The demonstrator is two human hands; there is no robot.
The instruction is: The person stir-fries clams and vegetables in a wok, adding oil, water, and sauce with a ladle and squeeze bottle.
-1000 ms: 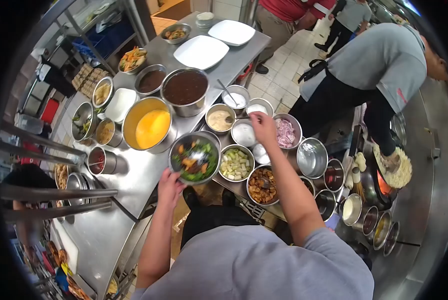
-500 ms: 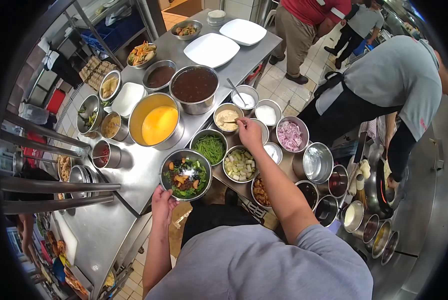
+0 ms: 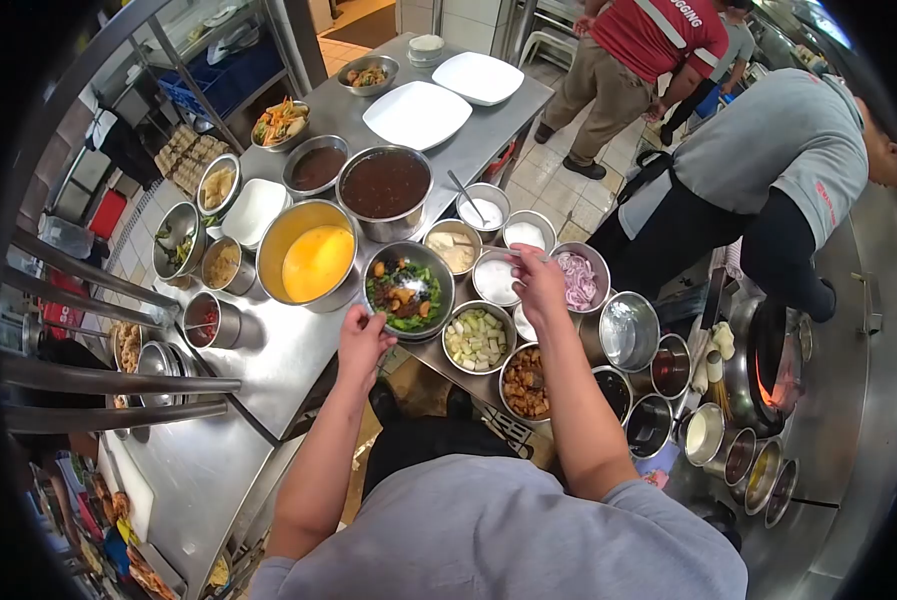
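Note:
My left hand (image 3: 365, 343) grips the rim of a steel bowl (image 3: 449, 300) filled with chopped greens, orange-brown chunks, dark bits and a little white powder. The bowl is held over the containers at the table edge, covering most of the one with cut green beans. A thin spoon (image 3: 501, 249) is pinched in my right hand (image 3: 540, 285); it passes above a container of white powder (image 3: 496, 280). Close by stand a container of pale tan powder (image 3: 452, 252), one of sliced red onion (image 3: 578, 280) and one of pale green cubes (image 3: 476, 337).
A large pot of yellow liquid (image 3: 318, 262) and a pot of dark sauce (image 3: 385, 185) stand on the steel table (image 3: 193, 455). White plates (image 3: 417, 115) lie further back. At right, a co-worker (image 3: 768, 160) bends beside a wok (image 3: 763, 370) with flame showing.
My left hand has brought the bowl right and up, over the green beans. My right hand has lifted the spoon out of the tan powder and moved right, to the white powder.

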